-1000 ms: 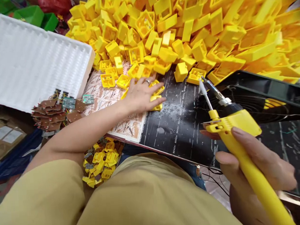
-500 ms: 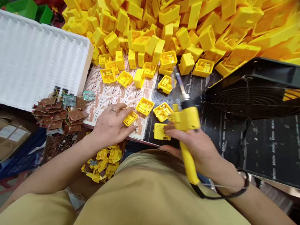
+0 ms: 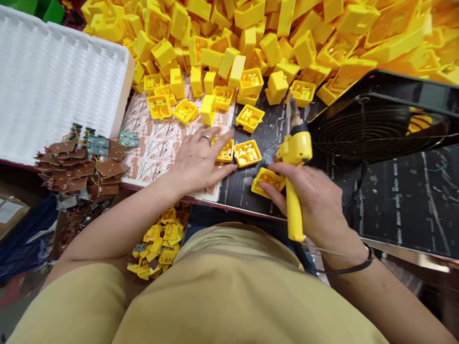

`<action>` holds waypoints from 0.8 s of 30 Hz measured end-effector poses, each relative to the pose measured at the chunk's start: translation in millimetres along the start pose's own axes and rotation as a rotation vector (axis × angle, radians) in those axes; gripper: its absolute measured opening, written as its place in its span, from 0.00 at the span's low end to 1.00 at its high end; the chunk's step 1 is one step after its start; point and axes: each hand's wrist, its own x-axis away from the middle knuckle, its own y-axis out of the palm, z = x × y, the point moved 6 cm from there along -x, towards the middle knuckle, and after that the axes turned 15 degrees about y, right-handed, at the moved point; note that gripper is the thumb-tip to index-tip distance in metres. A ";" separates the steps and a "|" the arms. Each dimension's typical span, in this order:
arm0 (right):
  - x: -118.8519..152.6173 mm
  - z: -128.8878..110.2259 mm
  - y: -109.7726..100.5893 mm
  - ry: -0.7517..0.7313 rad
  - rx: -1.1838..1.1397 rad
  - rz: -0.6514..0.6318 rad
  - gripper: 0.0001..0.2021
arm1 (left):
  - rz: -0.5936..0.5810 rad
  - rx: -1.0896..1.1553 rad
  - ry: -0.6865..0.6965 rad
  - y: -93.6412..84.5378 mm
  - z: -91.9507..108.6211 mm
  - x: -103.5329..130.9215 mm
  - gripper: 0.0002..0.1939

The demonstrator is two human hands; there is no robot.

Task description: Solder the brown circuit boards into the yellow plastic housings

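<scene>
My right hand (image 3: 310, 194) is closed round a yellow soldering iron (image 3: 294, 204), its metal tip pointing away from me. The thumb and a finger of that hand also grip a small open yellow case (image 3: 267, 182) at the bench's near edge. My left hand (image 3: 202, 160) lies on the bench with fingers spread, touching a yellow case (image 3: 225, 151) that it partly covers. Directly right of that one is another open yellow case (image 3: 247, 153), with fittings inside. A further open case (image 3: 250, 118) lies beyond them.
A large heap of yellow cases (image 3: 217, 56) covers the back. At left are a white foam tray (image 3: 50, 83) and stacked brown circuit boards (image 3: 77, 168). A black fan (image 3: 379, 125) stands at right. Yellow pieces (image 3: 160, 241) lie below the bench's edge.
My left hand has moved right and now touches cases farther along the bench. My right hand now grips an open case where a perforated yellow piece was. The view has shifted slightly.
</scene>
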 end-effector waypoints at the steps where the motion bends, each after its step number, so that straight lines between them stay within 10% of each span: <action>1: -0.3 3.3 -2.4 -0.006 0.048 0.018 0.14 | -0.021 -0.003 0.024 0.8 1.1 -4.4 0.32; 10: 1.0 3.1 9.1 -0.074 0.111 0.038 0.24 | -0.139 0.179 0.199 -9.3 21.1 -16.2 0.39; 18: 6.8 21.8 -10.2 -0.196 -0.109 -0.270 0.15 | -0.052 -0.038 0.090 -1.0 41.1 -46.6 0.31; 24: 10.0 27.0 -17.9 -0.089 0.159 -0.037 0.23 | -0.069 -0.005 0.130 -9.6 49.8 -57.2 0.30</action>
